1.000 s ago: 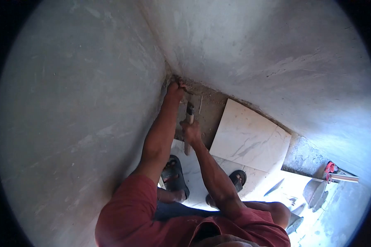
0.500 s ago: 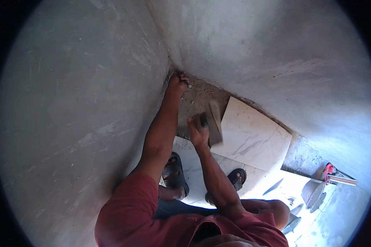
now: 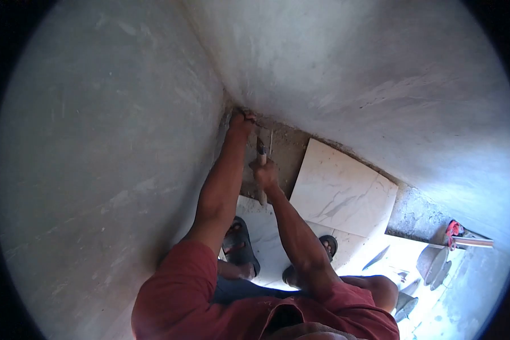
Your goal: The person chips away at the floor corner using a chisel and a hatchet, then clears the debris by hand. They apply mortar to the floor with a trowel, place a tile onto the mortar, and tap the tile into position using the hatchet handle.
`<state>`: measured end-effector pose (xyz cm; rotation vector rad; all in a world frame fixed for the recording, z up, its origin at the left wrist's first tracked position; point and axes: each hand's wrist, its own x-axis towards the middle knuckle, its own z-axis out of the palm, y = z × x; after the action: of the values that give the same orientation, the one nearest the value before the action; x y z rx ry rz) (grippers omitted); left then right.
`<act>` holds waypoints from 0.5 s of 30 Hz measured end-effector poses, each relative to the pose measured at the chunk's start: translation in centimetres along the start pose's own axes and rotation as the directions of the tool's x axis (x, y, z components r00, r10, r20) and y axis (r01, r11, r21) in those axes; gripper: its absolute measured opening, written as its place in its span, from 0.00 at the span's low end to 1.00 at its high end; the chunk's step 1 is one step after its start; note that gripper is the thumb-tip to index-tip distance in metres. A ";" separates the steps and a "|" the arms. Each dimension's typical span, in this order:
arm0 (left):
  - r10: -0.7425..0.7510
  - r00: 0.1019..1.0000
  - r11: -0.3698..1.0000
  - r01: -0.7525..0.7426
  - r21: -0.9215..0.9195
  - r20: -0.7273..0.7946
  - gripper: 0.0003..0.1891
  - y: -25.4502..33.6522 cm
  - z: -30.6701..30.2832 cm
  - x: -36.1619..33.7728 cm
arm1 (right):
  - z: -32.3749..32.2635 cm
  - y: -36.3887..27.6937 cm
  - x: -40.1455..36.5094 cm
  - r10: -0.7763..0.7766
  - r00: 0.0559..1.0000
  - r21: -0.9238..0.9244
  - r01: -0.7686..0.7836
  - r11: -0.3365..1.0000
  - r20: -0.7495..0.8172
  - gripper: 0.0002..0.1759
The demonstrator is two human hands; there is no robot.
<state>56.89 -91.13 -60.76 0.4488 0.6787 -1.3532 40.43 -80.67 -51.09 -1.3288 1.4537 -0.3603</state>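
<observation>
In the corner where the two walls meet, my left hand (image 3: pixel 243 119) reaches down to the bare ground with its fingers curled in. Whatever those fingers hold, if anything, is hidden. My right hand (image 3: pixel 264 173) grips the wooden handle of a trowel (image 3: pixel 262 158), just below and to the right of my left hand. The trowel's blade points toward the corner, over the patch of bare earth (image 3: pixel 286 147). Beside that patch lies a large white marbled tile (image 3: pixel 345 187).
Grey plastered walls (image 3: pixel 107 147) close in on the left and at the back. My sandalled feet (image 3: pixel 241 246) stand on laid tiles. Farther right are a red object (image 3: pixel 453 229), a pan-like container (image 3: pixel 430 262) and other items in bright light.
My right hand has swung the trowel left, away from the tile's edge, and turned it so the blade points at the corner. My left hand stays in the corner.
</observation>
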 end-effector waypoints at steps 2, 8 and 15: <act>-0.040 0.997 0.999 0.038 0.026 0.072 0.06 0.6 1.3 0.9 | -1.4 -1.7 -1.4 -0.034 0.999 0.185 0.031 0.982 0.014 0.07; 0.011 1.000 1.000 -0.010 -0.028 0.029 0.09 0.6 1.2 0.3 | 1.5 4.7 0.5 -0.539 0.827 0.090 0.556 0.826 -0.158 0.06; 0.082 0.989 0.971 -0.106 0.213 0.120 0.05 -0.1 -0.3 -1.3 | -1.1 0.0 -3.0 -0.338 0.930 0.267 0.366 0.892 -0.145 0.10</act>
<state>56.68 -89.99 -60.07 0.5706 0.4128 -1.3577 38.90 -78.60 -49.19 -1.3438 1.1743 -0.8538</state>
